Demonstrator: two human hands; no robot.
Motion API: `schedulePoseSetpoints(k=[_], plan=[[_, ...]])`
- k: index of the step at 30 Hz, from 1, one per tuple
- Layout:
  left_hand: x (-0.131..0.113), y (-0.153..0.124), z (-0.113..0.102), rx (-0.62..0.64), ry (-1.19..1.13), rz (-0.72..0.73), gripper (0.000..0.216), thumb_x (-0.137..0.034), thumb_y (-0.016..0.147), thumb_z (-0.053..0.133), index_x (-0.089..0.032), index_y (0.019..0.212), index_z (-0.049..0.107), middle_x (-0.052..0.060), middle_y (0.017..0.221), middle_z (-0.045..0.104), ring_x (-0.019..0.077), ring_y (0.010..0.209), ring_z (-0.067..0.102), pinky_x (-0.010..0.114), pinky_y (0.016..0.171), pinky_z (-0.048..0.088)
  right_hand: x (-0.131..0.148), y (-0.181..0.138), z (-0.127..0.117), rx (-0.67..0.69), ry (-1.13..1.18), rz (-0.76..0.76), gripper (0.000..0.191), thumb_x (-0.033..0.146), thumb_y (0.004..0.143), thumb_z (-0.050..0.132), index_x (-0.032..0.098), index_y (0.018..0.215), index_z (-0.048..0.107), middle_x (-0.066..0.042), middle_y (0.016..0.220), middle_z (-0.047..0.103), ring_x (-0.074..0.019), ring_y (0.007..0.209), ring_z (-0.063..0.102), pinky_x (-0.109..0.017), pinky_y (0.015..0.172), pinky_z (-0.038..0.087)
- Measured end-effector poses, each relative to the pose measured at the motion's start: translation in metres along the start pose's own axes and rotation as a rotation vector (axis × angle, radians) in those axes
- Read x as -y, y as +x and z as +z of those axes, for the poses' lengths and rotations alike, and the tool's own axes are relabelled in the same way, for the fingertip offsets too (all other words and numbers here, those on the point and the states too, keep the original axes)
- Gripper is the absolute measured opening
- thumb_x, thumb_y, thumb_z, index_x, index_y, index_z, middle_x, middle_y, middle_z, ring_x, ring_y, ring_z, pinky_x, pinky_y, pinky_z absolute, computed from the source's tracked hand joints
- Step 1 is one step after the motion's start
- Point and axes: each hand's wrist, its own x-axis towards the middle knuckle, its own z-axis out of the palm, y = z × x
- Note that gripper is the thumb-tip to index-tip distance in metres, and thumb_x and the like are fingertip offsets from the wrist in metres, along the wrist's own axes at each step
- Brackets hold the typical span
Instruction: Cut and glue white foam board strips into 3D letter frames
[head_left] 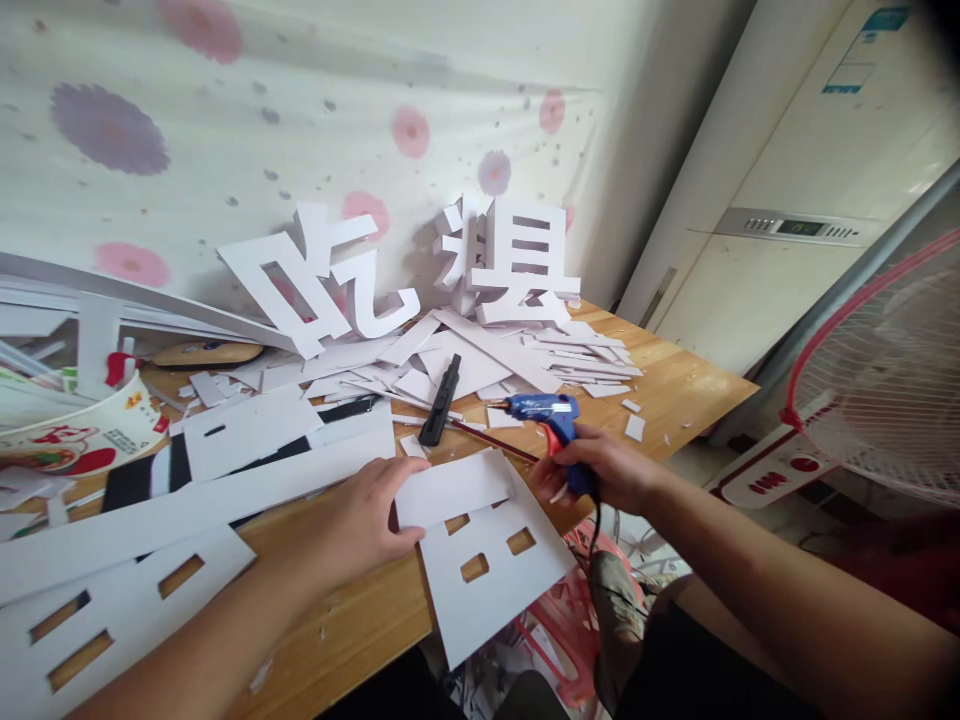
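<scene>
My right hand [600, 468] is wrapped round the handle of a blue hot glue gun [541, 408], whose nozzle points left above the table. My left hand [379, 515] grips the left end of a white foam board strip [454, 490] between thumb and fingers. The strip stands on a larger white foam board sheet [495, 590] with small rectangular cutouts, part of which sticks out past the table's front edge. Behind the strip lies a black utility knife [441, 400], apart from both hands.
White foam board characters [517, 265] stand at the back against the patterned wall cover. Offcuts [592, 355] are heaped before them. A paper tub [82, 430] sits on the left, beside a long white strip [225, 490]. A red-rimmed fan [885, 370] stands on the right, near a white fridge [795, 180].
</scene>
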Motion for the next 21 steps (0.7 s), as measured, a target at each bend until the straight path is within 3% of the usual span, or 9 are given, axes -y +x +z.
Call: schedulePoseSetpoints(k=[2, 5, 10, 15, 17, 21], plan=[[0.003, 0.000, 0.000, -0.012, 0.016, 0.001, 0.059, -0.029, 0.069, 0.060, -0.022, 0.127, 0.051, 0.009, 0.131, 0.057, 0.0288, 0.119, 0.052, 0.041, 0.101, 0.041, -0.006, 0.011, 0.016, 0.000, 0.084, 0.018, 0.027, 0.026, 0.061, 0.062, 0.020, 0.082, 0.046, -0.012, 0.087, 0.073, -0.0233, 0.074, 0.071, -0.032, 0.058, 0.055], [0.011, 0.001, -0.005, -0.041, 0.051, 0.013, 0.058, -0.030, 0.070, 0.059, -0.022, 0.127, 0.051, 0.008, 0.130, 0.058, 0.0284, 0.118, 0.053, 0.040, 0.101, 0.041, -0.010, 0.028, 0.018, -0.081, 0.178, -0.011, 0.026, 0.021, 0.062, 0.063, 0.020, 0.083, 0.048, -0.009, 0.088, 0.073, -0.0198, 0.078, 0.070, -0.031, 0.069, 0.056], [0.031, 0.004, -0.026, -0.128, 0.130, -0.036, 0.059, -0.035, 0.069, 0.059, -0.021, 0.125, 0.055, 0.008, 0.127, 0.061, 0.0293, 0.103, 0.061, 0.038, 0.092, 0.045, -0.006, 0.047, -0.009, -0.284, 0.253, -0.115, 0.028, 0.014, 0.060, 0.065, 0.021, 0.083, 0.052, -0.002, 0.085, 0.071, -0.0151, 0.078, 0.067, -0.026, 0.071, 0.054], [0.061, 0.010, -0.040, -0.141, 0.185, -0.101, 0.058, -0.037, 0.065, 0.062, -0.027, 0.122, 0.055, 0.004, 0.101, 0.069, 0.0248, 0.071, 0.063, 0.035, 0.070, 0.048, 0.000, 0.044, -0.028, -0.317, 0.305, -0.182, 0.025, 0.016, 0.055, 0.065, 0.020, 0.077, 0.055, 0.000, 0.069, 0.067, -0.0141, 0.063, 0.062, -0.026, 0.062, 0.050], [0.068, 0.012, -0.043, -0.156, 0.272, -0.108, 0.056, -0.033, 0.068, 0.059, -0.026, 0.123, 0.053, 0.004, 0.092, 0.068, 0.0256, 0.073, 0.063, 0.035, 0.070, 0.047, 0.000, 0.040, -0.029, -0.308, 0.314, -0.207, 0.024, 0.017, 0.054, 0.066, 0.020, 0.075, 0.055, 0.001, 0.065, 0.064, -0.0130, 0.059, 0.059, -0.025, 0.058, 0.047], [0.068, 0.012, -0.047, -0.238, 0.425, -0.081, 0.048, -0.025, 0.071, 0.054, -0.021, 0.120, 0.051, 0.001, 0.087, 0.063, 0.0315, 0.093, 0.061, 0.041, 0.084, 0.045, -0.001, 0.031, -0.028, -0.278, 0.324, -0.253, 0.021, 0.019, 0.054, 0.068, 0.020, 0.071, 0.056, 0.002, 0.061, 0.061, -0.0111, 0.057, 0.055, -0.024, 0.058, 0.045]])
